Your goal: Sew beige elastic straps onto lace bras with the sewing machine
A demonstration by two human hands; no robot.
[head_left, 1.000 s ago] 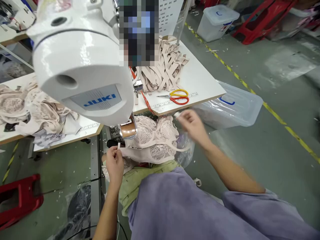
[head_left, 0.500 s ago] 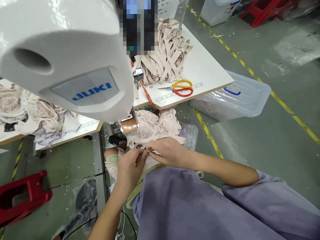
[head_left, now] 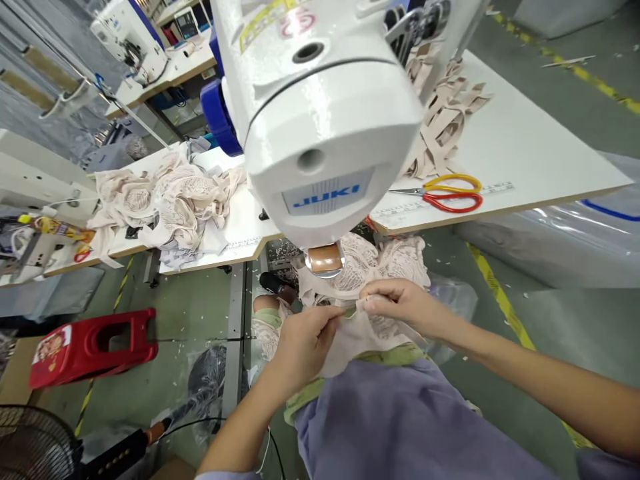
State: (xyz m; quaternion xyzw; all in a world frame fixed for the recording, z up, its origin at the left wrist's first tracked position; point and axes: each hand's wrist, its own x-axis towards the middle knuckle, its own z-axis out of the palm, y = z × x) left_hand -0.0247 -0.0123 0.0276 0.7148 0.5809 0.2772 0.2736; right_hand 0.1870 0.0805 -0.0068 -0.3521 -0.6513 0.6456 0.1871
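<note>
A pale beige lace bra hangs below the sewing machine head, its cups facing up beneath the orange-brown cover of the needle area. Closer to my lap, plain beige fabric that seems part of the bra spreads between my hands. My left hand is closed, thumb and forefinger pinching the fabric's edge. A short way to the right, my right hand pinches another part of that edge. The fingertips of the two hands are apart. Exactly how the fabric folds under the fingers is hidden.
The white JUKI sewing machine stands directly ahead. Yellow-and-red-handled scissors and beige straps lie on the right tabletop. More lace bras are heaped left. A red stool and a fan are at lower left.
My hands have moved apart, from fingertips touching to a gap with fabric stretched between them. The view has shifted, bringing more of the left side into sight.
</note>
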